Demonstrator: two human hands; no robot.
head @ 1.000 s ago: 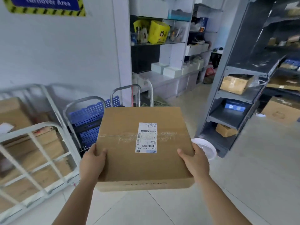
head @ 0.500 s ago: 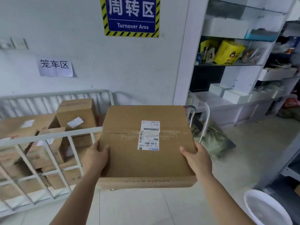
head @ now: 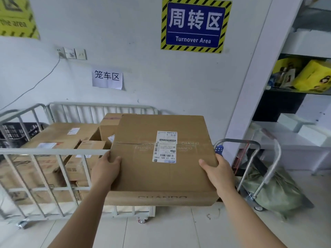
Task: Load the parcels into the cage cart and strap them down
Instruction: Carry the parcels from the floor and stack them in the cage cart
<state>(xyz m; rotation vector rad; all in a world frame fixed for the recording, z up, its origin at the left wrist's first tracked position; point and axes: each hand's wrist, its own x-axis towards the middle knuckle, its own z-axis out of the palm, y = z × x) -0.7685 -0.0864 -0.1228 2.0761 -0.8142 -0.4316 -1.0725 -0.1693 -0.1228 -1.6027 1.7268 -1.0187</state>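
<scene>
I hold a flat brown cardboard parcel (head: 143,163) with a white shipping label level in front of me. My left hand (head: 105,169) grips its left edge and my right hand (head: 217,173) grips its right edge. The parcel hangs over the right end of a grey metal cage cart (head: 53,151) that stands against the wall. Several cardboard parcels (head: 60,138) lie stacked inside the cart. No strap is visible.
A folded hand trolley (head: 258,169) with a green sack (head: 275,190) stands right of the cart. White shelving (head: 304,97) with yellow boxes fills the right side. A black crate (head: 12,133) sits behind the cart's left end. Tiled floor lies below.
The view has swung left and closer to the cart. The parcel, still held in both hands, now hangs over the cart's right end.
</scene>
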